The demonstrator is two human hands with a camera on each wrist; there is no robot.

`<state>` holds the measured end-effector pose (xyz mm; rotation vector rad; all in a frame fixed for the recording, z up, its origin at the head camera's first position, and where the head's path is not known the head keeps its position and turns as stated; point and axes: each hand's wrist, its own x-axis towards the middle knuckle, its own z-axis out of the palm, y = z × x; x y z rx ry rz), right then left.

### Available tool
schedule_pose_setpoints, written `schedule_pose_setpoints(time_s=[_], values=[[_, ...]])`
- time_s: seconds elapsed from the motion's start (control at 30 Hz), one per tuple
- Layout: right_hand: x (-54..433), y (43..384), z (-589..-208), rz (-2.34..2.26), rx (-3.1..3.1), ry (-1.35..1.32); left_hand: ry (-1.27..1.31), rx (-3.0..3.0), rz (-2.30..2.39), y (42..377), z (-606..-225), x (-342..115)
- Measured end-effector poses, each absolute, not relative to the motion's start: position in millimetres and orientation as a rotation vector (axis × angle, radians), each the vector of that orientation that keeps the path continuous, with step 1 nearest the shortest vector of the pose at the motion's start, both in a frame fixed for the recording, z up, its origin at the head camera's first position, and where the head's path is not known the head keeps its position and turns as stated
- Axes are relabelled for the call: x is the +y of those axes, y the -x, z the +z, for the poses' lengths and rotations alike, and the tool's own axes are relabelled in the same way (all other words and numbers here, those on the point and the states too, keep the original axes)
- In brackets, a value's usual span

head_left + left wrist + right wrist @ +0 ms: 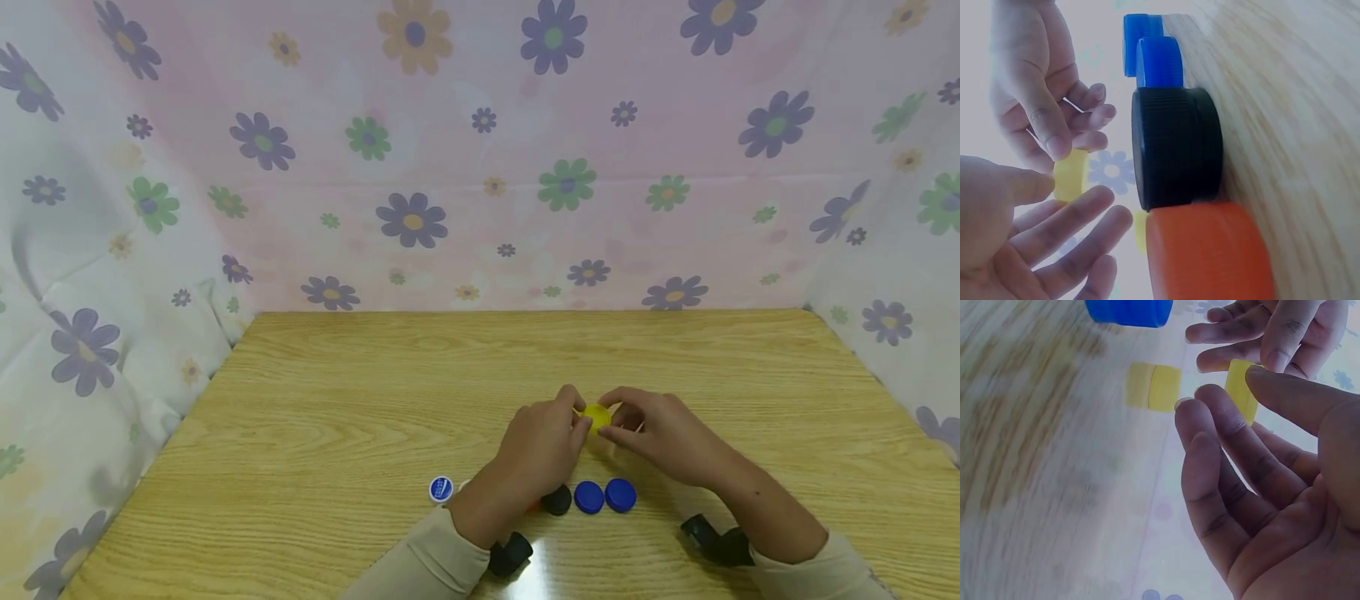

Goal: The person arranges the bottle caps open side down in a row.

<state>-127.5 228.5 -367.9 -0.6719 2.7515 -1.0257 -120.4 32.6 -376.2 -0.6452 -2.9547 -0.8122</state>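
Above the far side of a row of bottle caps, my left hand (536, 442) and right hand (663, 429) meet at a yellow bottle cap (597, 417). Thumb and fingertips of each hand pinch it from opposite sides, and in the right wrist view it stands on edge between them. A second yellow cap (1165, 387) lies on the table, mostly hidden behind my left hand in the head view. Nearer my body, the row includes a black cap (557, 500), an orange cap (1210, 250) and two blue caps, one (588, 497) left of the other (620, 495).
At the row's left end lies a white cap with a blue printed top (441, 489); a pale cap beside it is mostly covered by my left forearm. Black devices (510, 554) show at both wrists. Flowered cloth (480, 167) hangs behind the wooden table (315, 433).
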Motion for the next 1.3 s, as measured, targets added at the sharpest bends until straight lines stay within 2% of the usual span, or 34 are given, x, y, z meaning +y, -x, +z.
schedule_pose_setpoints(time_s=[0.33, 0.6, 1.3], values=[[229.8, 130.1, -368.0, -1.117, 2.758, 0.636, 0.683, -2.864, -0.954, 121.1, -371.6, 28.9], [232.5, 129.7, -364.9, -1.352, 2.529, 0.534, 0.688, -2.854, -0.937, 121.2, -370.8, 29.1], [233.3, 130.6, -368.5, -1.452, 2.373, 0.496, 0.739, -2.820, -0.794, 120.0, -371.1, 29.4]])
